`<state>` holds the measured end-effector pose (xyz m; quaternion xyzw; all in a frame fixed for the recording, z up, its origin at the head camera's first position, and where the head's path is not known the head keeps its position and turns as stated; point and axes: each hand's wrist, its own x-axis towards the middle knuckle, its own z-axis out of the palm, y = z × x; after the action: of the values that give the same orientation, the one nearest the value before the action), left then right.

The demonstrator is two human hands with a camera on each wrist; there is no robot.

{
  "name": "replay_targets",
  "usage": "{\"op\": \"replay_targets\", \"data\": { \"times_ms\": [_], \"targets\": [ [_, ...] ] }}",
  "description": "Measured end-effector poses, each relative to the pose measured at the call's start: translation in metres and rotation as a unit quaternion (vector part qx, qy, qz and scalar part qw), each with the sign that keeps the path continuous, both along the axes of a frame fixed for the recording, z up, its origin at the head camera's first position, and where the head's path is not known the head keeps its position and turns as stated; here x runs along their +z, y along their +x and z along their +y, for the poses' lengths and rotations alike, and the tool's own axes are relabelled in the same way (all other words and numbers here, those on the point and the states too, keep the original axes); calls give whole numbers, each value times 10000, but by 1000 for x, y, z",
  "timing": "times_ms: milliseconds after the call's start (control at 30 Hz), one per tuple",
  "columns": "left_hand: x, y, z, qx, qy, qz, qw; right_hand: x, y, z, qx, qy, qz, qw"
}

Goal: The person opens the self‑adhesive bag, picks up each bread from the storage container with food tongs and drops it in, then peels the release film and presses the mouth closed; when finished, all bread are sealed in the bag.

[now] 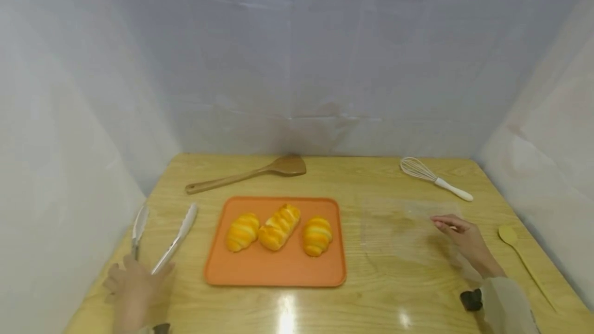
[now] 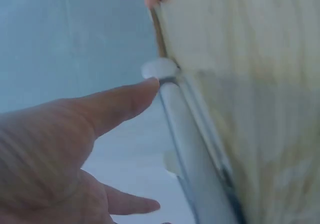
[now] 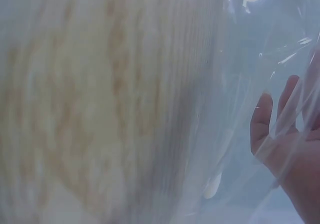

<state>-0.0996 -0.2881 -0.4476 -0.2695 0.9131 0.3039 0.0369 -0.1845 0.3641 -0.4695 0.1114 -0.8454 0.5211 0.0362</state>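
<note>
My left hand (image 1: 134,290), blurred and with fingers spread, is at the handle end of metal tongs (image 1: 178,236) lying spread on the table. In the left wrist view the straight thumb (image 2: 125,101) is right against the tongs (image 2: 187,144); no finger curls round them. My right hand (image 1: 468,246) pinches the right part of a clear plastic bag (image 1: 394,226) between thumb and fingertips. The bag (image 3: 235,83) lifts off the table there, and the right wrist view looks through it at the hand (image 3: 295,154).
An orange tray (image 1: 274,272) bearing three bread rolls (image 1: 279,227) is between the hands. Behind it lies a wooden spatula (image 1: 287,165). A whisk (image 1: 436,179) is at back right, a yellow spoon (image 1: 524,259) along the right edge. White sheeting (image 1: 287,66) encloses the table.
</note>
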Motion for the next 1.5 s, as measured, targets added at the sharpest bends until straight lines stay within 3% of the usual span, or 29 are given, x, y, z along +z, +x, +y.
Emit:
{"op": "replay_targets", "data": {
  "times_ms": [100,433,633,800,933,1100,1300,1500],
  "targets": [
    [-5,-2,-15,1,40,-423,9991,0,0,-1,-7,-43,-24,10000],
    [-13,-8,-31,-243,16,-550,9982,-1,0,-2,67,-181,-103,9998],
    [-12,-8,-32,-204,45,-255,9995,-1,1,-2,-20,-88,-110,9999],
    [-13,-8,-32,243,216,421,9986,1,2,-2,-117,-41,-156,9998],
    [-15,-10,-32,463,327,752,9956,2,3,-1,-185,20,-223,9996],
    [-18,-11,-29,552,466,770,9944,0,2,2,-94,43,-190,9998],
    [-12,-11,-23,428,463,823,9946,0,3,1,-92,6,-170,9998],
    [-5,-6,-15,-56,228,658,9976,1,3,1,-120,-29,-149,9998]
  ]
}}
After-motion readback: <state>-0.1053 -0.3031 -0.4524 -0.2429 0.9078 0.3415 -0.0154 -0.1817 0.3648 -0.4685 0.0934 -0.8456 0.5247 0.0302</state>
